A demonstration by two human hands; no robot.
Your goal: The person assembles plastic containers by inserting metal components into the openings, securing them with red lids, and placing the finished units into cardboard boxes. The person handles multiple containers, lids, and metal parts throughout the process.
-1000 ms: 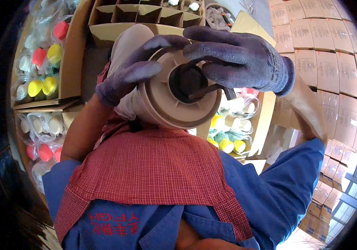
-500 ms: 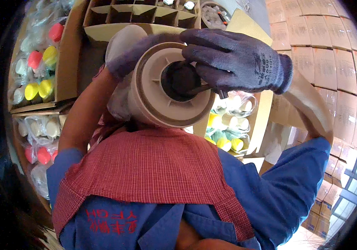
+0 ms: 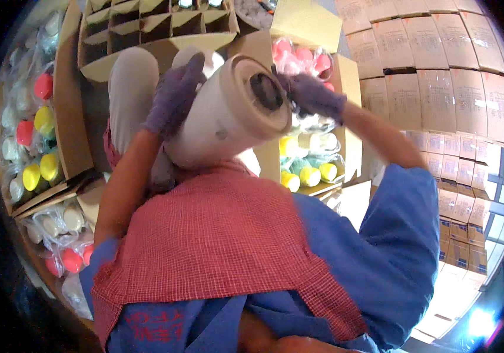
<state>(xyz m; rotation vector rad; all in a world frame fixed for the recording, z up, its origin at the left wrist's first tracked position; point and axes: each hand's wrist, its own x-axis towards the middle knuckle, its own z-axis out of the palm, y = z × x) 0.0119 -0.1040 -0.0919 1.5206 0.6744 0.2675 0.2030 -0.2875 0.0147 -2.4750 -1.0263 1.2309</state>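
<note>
A large cream cylinder (image 3: 219, 117) leans in my lap, its round end turned up and to the right. A dark round recess or knob (image 3: 267, 91) sits in that end. My left hand (image 3: 175, 97), in a grey-purple glove, is pressed against the cylinder's left side with the fingers curled round it. My right hand (image 3: 314, 97), gloved alike, is closed beside the right rim of that end, next to a small black part. Motion blur hides exactly what its fingers grip.
An open carton (image 3: 158, 44) with dividers stands ahead, with a few bottles in it. Cartons of bagged bottles with red and yellow caps (image 3: 43, 120) line the left. Another such carton (image 3: 352, 135) stands at the right, before stacked brown boxes (image 3: 452, 97).
The cylinder has tilted, so its side now shows. My right hand has moved off its dark centre to the right rim. My left hand, earlier partly hidden behind it, shows on its left side.
</note>
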